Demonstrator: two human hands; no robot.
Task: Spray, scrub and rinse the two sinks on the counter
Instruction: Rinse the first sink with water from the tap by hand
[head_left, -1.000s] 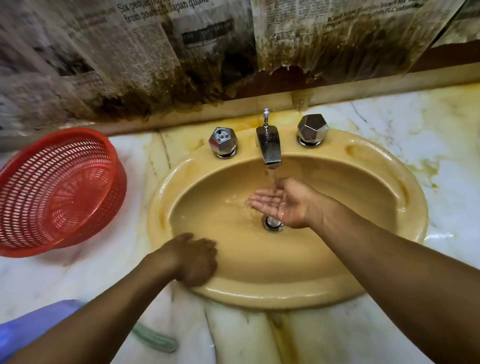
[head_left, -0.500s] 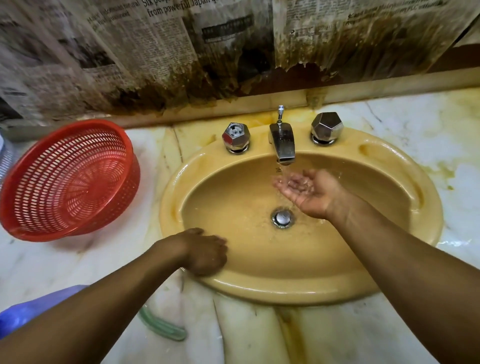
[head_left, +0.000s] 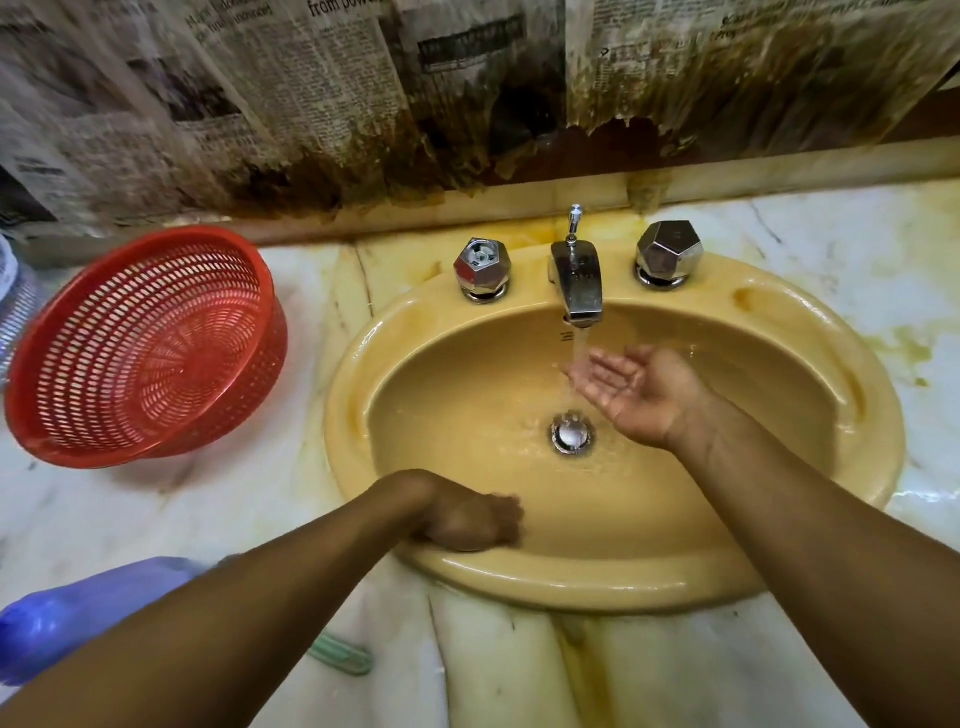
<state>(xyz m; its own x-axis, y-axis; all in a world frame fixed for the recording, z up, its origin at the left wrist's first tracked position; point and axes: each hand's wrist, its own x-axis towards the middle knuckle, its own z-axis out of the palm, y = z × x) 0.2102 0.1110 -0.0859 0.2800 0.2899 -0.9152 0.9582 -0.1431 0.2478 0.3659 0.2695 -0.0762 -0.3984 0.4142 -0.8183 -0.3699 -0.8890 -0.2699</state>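
R fingers (head_left: 593, 370) open, palm up, under tap (head_left: 576, 280) stream. L fingers (head_left: 505, 513) curled on near rim of sink (head_left: 597, 587), cannot tell if holding sth. Sink set in desk (head_left: 883, 249); bowl directly below R hand (head_left: 639, 395), nearer.

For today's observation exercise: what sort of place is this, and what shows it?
Probably a bathroom or washroom vanity: a yellow oval sink set in a marble counter, with a chrome tap running. Stained newspaper covers the wall behind.

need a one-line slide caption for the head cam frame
Right hand cupped palm-up under the running faucet of a yellow sink; left hand at its near rim, red basket alongside.
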